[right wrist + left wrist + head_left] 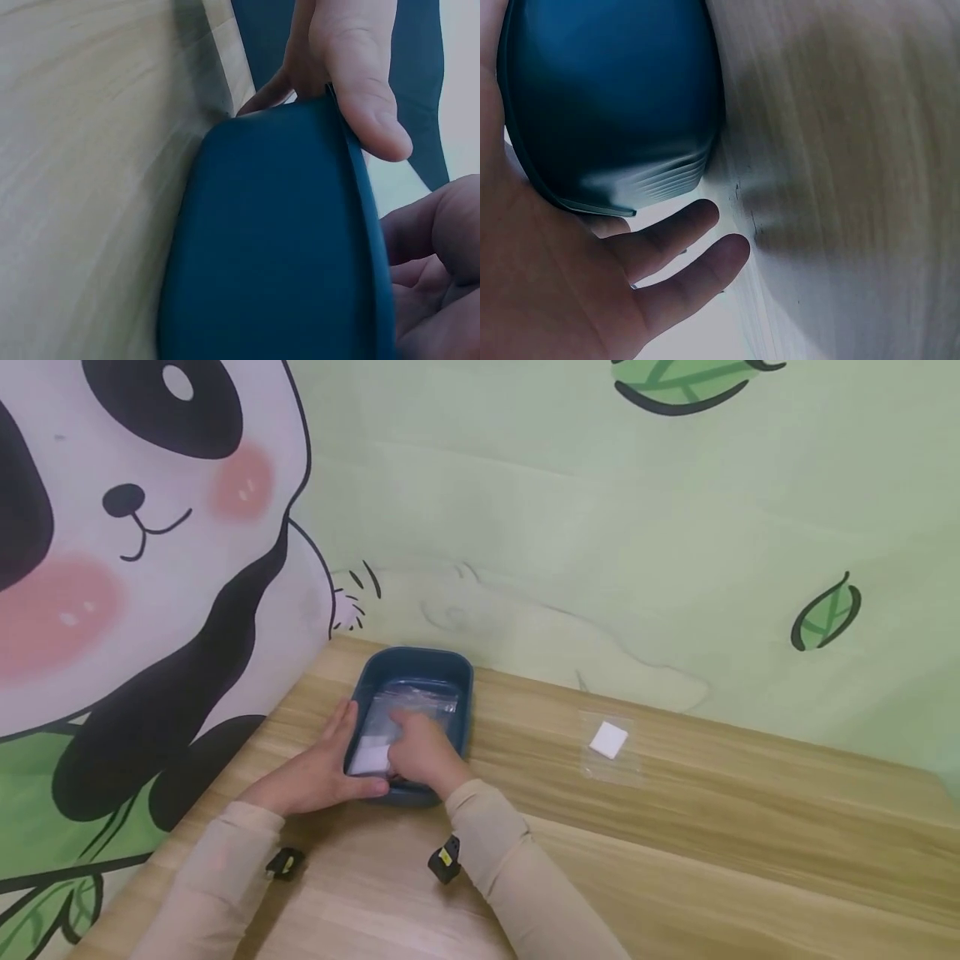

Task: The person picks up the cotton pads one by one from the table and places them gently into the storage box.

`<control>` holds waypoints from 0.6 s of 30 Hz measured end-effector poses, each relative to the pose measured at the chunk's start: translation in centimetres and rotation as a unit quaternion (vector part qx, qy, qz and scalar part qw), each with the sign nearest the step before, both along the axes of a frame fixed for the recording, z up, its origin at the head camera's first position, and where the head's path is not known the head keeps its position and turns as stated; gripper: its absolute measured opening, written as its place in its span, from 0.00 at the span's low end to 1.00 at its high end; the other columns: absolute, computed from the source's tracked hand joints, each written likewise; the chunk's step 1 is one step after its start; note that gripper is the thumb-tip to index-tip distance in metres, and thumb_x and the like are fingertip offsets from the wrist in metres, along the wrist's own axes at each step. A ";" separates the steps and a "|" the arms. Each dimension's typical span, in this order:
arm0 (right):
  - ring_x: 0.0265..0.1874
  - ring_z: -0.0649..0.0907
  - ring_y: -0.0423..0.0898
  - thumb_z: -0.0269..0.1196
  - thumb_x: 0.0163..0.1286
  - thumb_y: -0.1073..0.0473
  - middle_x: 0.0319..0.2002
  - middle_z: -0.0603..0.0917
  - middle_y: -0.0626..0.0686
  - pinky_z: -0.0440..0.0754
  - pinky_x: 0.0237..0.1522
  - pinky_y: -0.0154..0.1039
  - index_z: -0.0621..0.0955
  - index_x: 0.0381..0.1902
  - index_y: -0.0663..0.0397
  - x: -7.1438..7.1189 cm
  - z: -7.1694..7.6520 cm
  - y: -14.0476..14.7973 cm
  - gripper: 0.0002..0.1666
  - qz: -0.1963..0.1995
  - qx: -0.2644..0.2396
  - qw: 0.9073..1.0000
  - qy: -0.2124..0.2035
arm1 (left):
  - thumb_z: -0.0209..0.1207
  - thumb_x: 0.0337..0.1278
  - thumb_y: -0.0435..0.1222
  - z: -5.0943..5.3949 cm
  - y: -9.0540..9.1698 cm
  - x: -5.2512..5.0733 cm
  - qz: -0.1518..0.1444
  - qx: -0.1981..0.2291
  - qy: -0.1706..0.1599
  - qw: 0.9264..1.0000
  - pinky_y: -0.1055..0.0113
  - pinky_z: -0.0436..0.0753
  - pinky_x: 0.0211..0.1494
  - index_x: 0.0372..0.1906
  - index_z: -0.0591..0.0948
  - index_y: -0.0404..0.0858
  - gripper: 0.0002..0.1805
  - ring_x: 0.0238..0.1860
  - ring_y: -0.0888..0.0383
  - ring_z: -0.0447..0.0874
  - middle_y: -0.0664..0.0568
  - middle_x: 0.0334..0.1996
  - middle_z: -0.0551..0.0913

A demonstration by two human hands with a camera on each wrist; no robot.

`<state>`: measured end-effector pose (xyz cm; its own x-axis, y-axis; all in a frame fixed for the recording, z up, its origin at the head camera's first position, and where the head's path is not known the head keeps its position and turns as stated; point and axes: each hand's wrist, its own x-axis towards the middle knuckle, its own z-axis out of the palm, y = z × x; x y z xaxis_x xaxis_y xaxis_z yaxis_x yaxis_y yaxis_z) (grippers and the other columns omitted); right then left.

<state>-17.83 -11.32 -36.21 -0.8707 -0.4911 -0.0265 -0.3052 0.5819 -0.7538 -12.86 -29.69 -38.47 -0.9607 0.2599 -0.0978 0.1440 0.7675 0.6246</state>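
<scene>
A dark blue plastic bin (471, 693) stands on the wooden table. Clear plastic bags (420, 700) lie inside it, along with a flat white piece (371, 755) at the left. My left hand (318, 777) holds the bin's near left corner, its thumb over the near rim and its fingers along the outer left side. In the left wrist view, two of this hand's fingers (694, 292) stick out past the bin. My right hand (427, 750) reaches into the bin over the bags, fingers curled. The bin wall partly hides these fingers in the right wrist view, so whether they pinch a bag cannot be seen.
Right of the bin, a small clear bag (613, 770) with a white square (608, 740) in it lies flat on the table (712, 852). Behind the table rises a green wall (525, 527) with a painted panda and leaves. Each wrist carries a small black camera.
</scene>
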 end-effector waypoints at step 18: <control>0.31 0.82 0.47 0.54 0.74 0.65 0.44 0.86 0.57 0.81 0.35 0.41 0.82 0.59 0.62 0.5 2.7 7.2 0.20 -0.059 -0.014 0.994 0.087 | 0.68 0.53 0.63 0.3 0.2 0.1 0.002 -0.023 -0.016 1.000 0.36 0.53 0.72 0.79 0.32 0.29 0.72 0.76 0.30 0.40 0.32 0.79 0.29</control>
